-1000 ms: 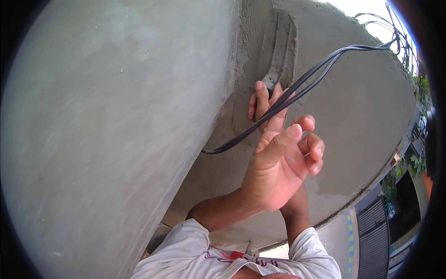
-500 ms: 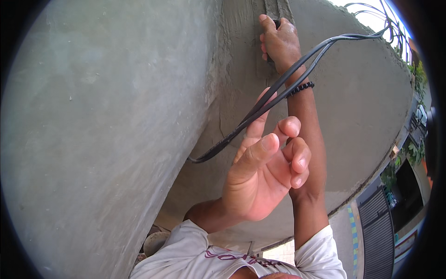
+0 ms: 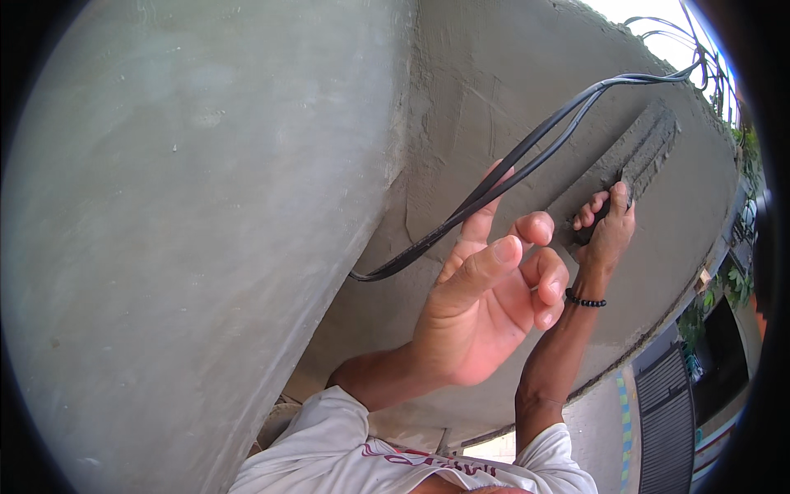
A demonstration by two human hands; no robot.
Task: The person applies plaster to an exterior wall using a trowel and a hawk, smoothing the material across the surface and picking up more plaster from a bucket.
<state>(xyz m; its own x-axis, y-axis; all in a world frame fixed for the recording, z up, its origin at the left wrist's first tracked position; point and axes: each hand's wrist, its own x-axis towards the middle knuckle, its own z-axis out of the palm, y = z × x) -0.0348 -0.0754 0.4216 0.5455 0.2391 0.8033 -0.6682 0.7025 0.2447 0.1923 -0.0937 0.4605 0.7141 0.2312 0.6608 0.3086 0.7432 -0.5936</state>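
My right hand is wrapped around the dark handle of a plastering trowel. The trowel's long blade, smeared with wet cement, lies against the grey plastered surface at the right. My left hand is raised palm up in the middle, its fingers apart and partly curled, holding nothing. Its extended index finger meets a pair of black cables that cross in front of the plaster. A black bead bracelet circles my right wrist.
A smooth grey cement wall fills the left side. The cables run to a bundle of loose wires at the upper right. Beyond the plaster's edge stand a dark metal gate and green leaves. A bucket-like container shows low at the left.
My right hand has swept the trowel from the upper middle down to the right, over the plaster. My left hand keeps its pose by the cables, slightly further right in view.
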